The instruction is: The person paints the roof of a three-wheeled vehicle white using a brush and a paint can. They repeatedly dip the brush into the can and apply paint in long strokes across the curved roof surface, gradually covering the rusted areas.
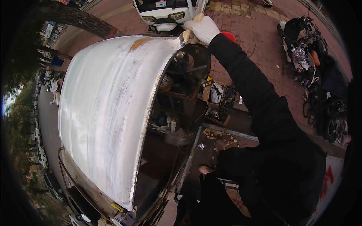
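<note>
My right hand [204, 29], in a white knit glove and black sleeve, reaches to the far end of a large curved panel [102, 101]. It is closed on a paintbrush [198, 17] with a wooden handle. The bristle end touches or nearly touches the panel's far right corner; the glove partly hides it. Streaky white coating covers most of the panel, with grey smears along the middle and a tan patch [139, 43] near the far edge. The panel's right rim looks rough and yellowish. My left hand is out of sight.
Below the rim lies a dark, cluttered interior with open boxes [218, 115] and a plastic bag [177, 137]. A metal-framed platform [196, 150] holds scattered debris. A white vehicle [166, 15] stands beyond the panel, a red container [228, 36] behind my arm, loaded two-wheelers [301, 56] at right.
</note>
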A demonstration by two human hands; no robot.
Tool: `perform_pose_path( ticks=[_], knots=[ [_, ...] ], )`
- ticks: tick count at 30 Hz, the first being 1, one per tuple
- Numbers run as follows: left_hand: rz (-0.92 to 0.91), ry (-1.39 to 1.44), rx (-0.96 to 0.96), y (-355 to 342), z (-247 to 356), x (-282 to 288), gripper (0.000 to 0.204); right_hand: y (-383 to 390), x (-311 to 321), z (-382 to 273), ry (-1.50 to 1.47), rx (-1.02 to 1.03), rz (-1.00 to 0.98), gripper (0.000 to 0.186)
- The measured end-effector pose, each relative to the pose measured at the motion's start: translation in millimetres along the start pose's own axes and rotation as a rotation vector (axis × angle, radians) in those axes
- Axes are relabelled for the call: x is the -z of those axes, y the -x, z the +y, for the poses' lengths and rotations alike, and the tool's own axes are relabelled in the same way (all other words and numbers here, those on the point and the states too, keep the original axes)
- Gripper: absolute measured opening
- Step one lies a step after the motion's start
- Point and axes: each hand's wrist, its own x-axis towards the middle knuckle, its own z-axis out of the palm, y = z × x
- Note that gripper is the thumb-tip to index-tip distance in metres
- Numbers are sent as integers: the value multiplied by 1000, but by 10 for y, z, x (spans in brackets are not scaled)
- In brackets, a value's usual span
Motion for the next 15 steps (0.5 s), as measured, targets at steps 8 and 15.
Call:
perform_pose_path(
  ticks=[8, 15],
  knots=[
    [116, -187, -220, 23, -39, 164, 27, -34, -23, -245, 304, 282, -43, 38],
    [67, -369, -347, -40, -38, 185, 28, -179, 32, 237, 66, -62, -48, 40]
  ],
)
